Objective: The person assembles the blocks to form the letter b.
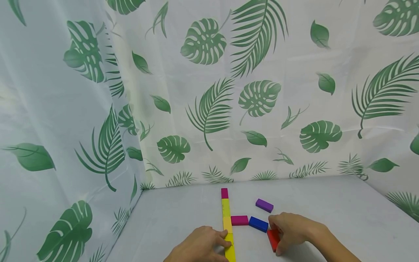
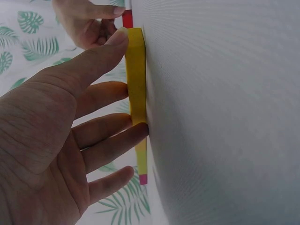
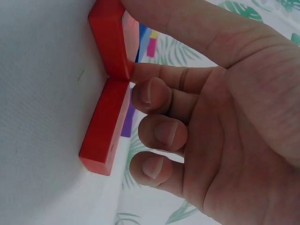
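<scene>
A row of yellow blocks, with a paler one farther along and a magenta block at its far end, runs away from me. Beside it my left hand rests with spread, mostly straight fingers touching the yellow blocks; its thumb lies at the near end. My right hand pinches a red block between thumb and index finger, the other fingers curled in. A second red block meets it at an angle in the right wrist view; the hand hides it in the head view.
From the row, a magenta block and a blue block lead right toward the red one. Farther back a purple block lies alone on the pale tabletop. Leaf-printed curtains stand behind and at both sides.
</scene>
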The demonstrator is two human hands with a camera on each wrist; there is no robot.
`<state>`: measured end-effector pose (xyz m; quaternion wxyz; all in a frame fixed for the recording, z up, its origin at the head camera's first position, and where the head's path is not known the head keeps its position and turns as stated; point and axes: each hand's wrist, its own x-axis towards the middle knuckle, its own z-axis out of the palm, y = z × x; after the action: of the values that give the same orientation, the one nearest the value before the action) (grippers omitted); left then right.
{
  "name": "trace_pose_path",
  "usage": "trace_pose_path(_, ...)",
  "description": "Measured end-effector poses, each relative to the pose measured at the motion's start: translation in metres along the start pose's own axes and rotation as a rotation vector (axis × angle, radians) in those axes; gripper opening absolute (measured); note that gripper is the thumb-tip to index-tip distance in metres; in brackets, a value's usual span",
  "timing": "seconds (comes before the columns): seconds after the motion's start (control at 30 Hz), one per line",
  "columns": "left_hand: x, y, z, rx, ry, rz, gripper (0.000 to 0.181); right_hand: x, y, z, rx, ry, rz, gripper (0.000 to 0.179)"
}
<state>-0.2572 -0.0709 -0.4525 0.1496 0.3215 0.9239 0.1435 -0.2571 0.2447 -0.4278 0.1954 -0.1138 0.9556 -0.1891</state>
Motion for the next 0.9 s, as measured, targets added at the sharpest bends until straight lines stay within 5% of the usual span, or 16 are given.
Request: trace_pose_path(0.9, 0.0001, -0.0002, -0.0004, -0.009, 0.003, 0.016, 0.035, 0.0, 0.0012, 0.0003, 0.011, 0.011, -0.009, 0.047)
